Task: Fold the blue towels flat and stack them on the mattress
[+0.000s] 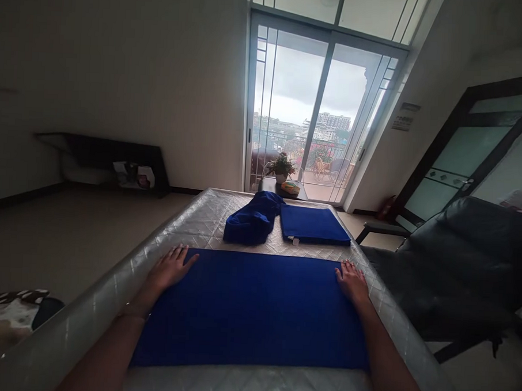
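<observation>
A blue cloth (256,310) lies spread flat as a wide rectangle on the quilted silvery cover (191,215) in front of me. At its far left corner rests my left hand (170,267), palm down with the fingers stretched out. My right hand (352,281) lies flat in the same way at the far right corner. Beyond the cloth, a crumpled blue cloth (253,219) sits in a loose heap. Beside it on the right is a neatly folded blue cloth (315,224) with a small white label at its near edge.
A black armchair (452,273) stands close on the right. Past the far edge, a small table holds a potted plant (282,167) and a tissue box (290,187) before a sliding glass door (287,93). A low dark stand (115,157) is against the left wall.
</observation>
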Motion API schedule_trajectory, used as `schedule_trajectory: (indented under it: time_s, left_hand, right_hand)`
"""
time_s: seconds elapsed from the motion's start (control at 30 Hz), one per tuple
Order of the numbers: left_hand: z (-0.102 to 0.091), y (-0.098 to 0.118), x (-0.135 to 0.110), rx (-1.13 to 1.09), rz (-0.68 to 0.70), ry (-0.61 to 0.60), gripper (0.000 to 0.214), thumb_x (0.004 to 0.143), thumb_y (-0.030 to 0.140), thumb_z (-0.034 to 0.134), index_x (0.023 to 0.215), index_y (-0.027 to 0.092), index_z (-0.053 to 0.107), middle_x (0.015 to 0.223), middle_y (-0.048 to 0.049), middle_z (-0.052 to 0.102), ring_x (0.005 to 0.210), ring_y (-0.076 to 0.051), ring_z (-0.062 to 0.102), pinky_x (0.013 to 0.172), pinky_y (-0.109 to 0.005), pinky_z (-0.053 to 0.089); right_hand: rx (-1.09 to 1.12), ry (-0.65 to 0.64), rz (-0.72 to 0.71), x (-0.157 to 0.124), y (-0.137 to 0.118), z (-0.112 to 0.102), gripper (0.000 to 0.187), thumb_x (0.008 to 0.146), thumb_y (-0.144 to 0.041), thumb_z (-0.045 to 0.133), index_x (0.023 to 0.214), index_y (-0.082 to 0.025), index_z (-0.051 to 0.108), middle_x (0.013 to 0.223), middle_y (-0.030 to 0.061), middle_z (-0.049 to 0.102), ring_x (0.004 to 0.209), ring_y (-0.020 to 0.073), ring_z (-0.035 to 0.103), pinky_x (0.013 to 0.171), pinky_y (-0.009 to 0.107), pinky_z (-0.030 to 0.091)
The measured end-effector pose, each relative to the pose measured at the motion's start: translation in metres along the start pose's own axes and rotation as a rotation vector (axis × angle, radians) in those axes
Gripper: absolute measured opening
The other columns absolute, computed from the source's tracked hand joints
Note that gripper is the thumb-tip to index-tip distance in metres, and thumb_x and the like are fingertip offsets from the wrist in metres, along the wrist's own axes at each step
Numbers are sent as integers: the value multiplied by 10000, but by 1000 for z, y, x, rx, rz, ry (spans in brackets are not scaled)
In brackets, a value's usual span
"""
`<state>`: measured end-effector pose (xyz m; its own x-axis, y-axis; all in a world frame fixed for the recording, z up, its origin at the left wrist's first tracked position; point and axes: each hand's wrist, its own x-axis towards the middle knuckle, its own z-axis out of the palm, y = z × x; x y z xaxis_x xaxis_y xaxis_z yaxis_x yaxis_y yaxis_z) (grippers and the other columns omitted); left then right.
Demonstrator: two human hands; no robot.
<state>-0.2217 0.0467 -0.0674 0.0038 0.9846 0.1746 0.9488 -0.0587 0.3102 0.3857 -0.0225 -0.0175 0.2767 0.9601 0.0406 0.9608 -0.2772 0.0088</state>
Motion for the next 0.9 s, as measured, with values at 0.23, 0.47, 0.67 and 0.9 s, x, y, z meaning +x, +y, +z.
schedule_trajectory:
  time_s: [0.23,0.47,0.67,0.9]
  left_hand:
    - [-10,23,-8,92,-88,-21,822,917,639,358,1457,20,350,1543,-249,296,1445,-387,233,1152,-535,198]
    - [-21,35,-14,209,-118,-78,786,948,604,242,1509,53,249,1586,-180,235,1475,-309,196,1191,-470,158]
    - [-27,43,-18,225,-133,-83,809,933,623,200,1505,56,267,1587,-169,242,1473,-303,209,1188,-464,175]
    - [-24,38,-16,196,-133,-67,758,948,572,292,1494,45,290,1572,-192,265,1468,-314,216,1186,-467,179]
  right_hand:
    - [90,86,-325,-32,-92,-28,562,1006,-358,208,1465,-91,392,1532,102,368,1443,200,248,1182,347,123]
    - [237,-51,-529,-54,-208,-18,663,999,-497,178,1518,-93,262,1584,86,221,1472,188,142,1194,359,107]
    - [225,-92,-495,-42,-186,-9,693,986,-540,113,1537,-128,201,1599,40,169,1476,161,110,1197,349,55]
    - [86,-91,-254,-11,-61,-1,676,986,-505,154,1538,-115,192,1604,51,169,1476,160,112,1193,346,59]
